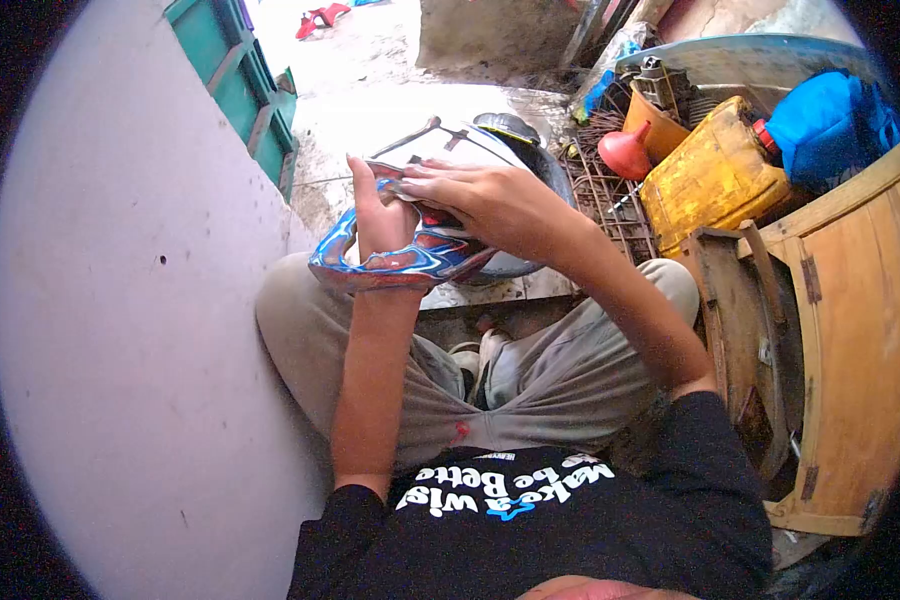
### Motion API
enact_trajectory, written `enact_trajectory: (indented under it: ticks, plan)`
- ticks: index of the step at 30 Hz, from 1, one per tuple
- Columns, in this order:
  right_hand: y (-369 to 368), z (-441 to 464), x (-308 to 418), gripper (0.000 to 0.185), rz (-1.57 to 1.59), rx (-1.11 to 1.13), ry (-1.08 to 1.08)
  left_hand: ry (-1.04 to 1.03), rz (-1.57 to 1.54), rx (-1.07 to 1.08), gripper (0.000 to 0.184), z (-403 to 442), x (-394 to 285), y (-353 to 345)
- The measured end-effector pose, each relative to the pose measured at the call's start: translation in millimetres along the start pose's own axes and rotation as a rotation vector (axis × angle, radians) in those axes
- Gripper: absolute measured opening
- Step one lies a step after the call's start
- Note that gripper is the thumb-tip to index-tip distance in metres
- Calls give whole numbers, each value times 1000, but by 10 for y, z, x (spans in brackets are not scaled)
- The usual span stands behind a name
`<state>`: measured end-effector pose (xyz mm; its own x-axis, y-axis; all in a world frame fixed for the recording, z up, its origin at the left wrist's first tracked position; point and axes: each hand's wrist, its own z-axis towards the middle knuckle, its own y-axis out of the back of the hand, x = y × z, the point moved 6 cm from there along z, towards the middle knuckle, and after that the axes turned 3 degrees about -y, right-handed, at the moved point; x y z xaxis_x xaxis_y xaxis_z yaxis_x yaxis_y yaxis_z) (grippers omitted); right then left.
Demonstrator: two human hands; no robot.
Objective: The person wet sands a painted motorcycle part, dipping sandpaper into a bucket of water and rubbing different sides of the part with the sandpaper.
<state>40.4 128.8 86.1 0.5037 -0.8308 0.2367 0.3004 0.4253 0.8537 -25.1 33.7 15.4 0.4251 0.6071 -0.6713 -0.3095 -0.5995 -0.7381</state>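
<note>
My left hand [372, 215] reaches through the opening of a curved plastic cover [410, 262] patterned in blue, red and white, like a motorcycle fairing piece. Its thumb points up, and the other fingers are mostly hidden behind the cover, which it supports above my lap. My right hand [490, 195] lies across the upper part of the cover with its fingers stretched out and close to my left hand. Something small and pale shows near the right fingertips, too small to name. Just beyond the cover is a rounded grey tub-like object [550, 185].
A wrench-like tool [410, 137] lies ahead on the pale floor. To the right stand a yellow jerrycan [715, 175], a red funnel [626, 150], a blue bag [835, 125] and a wooden cabinet door [860, 340]. A white wall [150, 300] rises close on my left.
</note>
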Motion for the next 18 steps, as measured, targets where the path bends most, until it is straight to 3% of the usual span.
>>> enact_trajectory:
  ticks: [3,5,7,10,12,14,18]
  plan:
    - [152,-294,64,41,-23,23,-194,24,-177,192,94,2,51,-103]
    - [259,-478,145,44,-57,13,-265,163,-757,619,96,78,156,-89]
    - [319,-700,139,46,-109,2,-351,204,-1024,807,96,49,128,-93]
    - [274,-992,-70,40,-74,156,-606,108,-800,617,92,93,116,-83]
    - [168,-1225,-358,32,2,264,-813,8,-465,327,89,60,70,-133]
    - [225,-1268,-639,29,37,130,-813,-93,-130,49,85,-29,-104,-200]
    - [460,-1344,-1071,31,-116,-68,-875,-157,33,-23,78,-15,-161,-261]
